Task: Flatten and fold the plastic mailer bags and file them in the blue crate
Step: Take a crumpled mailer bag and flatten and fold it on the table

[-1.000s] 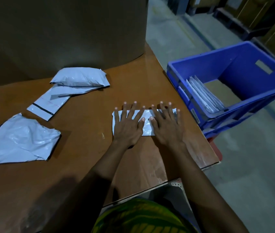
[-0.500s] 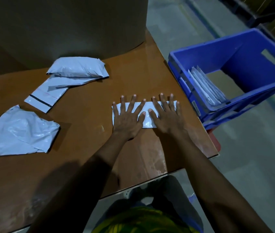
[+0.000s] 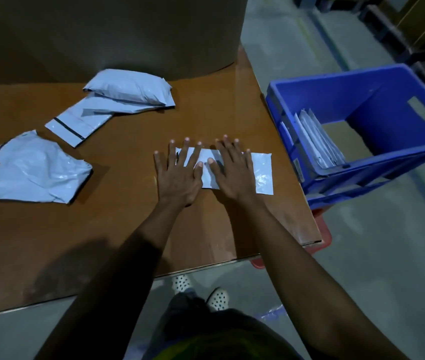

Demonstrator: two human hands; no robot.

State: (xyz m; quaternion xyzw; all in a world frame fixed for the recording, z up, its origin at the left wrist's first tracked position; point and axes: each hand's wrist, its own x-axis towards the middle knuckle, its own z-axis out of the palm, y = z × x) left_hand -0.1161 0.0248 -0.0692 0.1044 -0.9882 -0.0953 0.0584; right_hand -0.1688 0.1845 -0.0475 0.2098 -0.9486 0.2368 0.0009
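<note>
Now the left grip and right grip are lying flat, fingers spread. Both are pressing the mailer onto the counter.

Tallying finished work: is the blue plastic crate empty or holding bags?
Partly filled. The blue plastic crate holds several flat pale plastic mailer bags standing on edge against its table-side wall; bare floor shows beyond them.
</note>
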